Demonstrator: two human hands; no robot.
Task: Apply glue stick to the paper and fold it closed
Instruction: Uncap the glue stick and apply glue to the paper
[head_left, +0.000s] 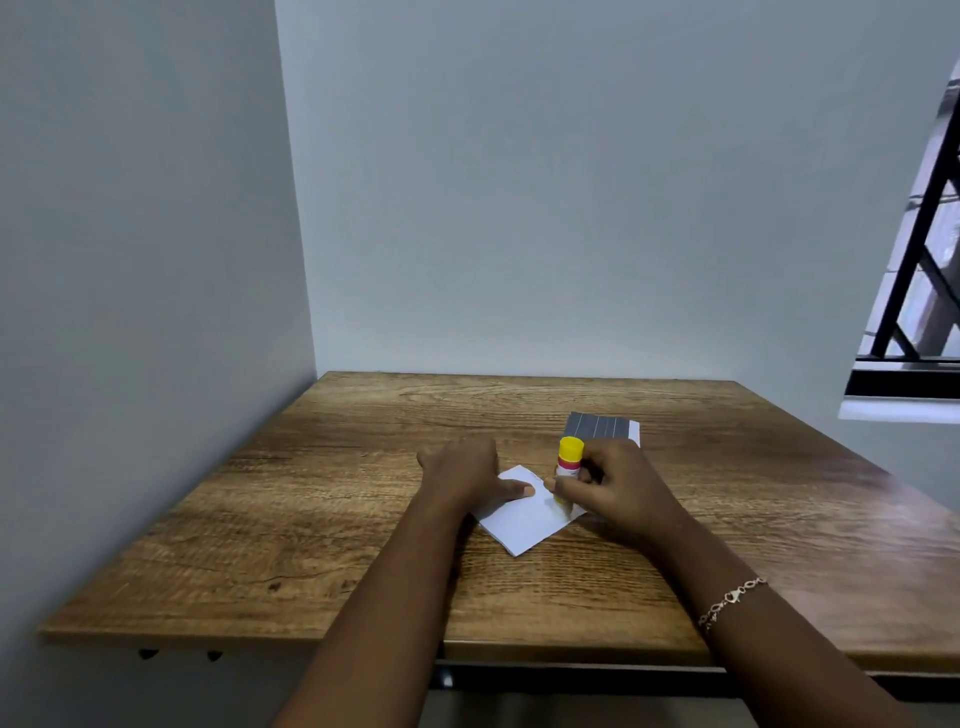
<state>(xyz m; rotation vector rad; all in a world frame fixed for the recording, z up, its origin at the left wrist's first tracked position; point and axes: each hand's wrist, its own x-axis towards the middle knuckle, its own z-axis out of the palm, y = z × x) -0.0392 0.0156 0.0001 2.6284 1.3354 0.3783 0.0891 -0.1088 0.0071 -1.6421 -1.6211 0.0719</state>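
A small white paper (522, 525) lies turned like a diamond on the wooden table (322, 519). My left hand (462, 470) rests flat on the paper's left part, thumb stretched across it. My right hand (610, 486) grips a glue stick (568, 462) with a yellow end and a red band. The stick stands nearly upright, its lower end touching the paper near the right corner. My fingers hide the stick's lower body.
A dark grey sheet with white stripes and a white edge (602, 427) lies just behind the glue stick. Walls close off the left and far sides of the table. A window (919, 291) is at the right. A bracelet (730, 600) sits on my right wrist.
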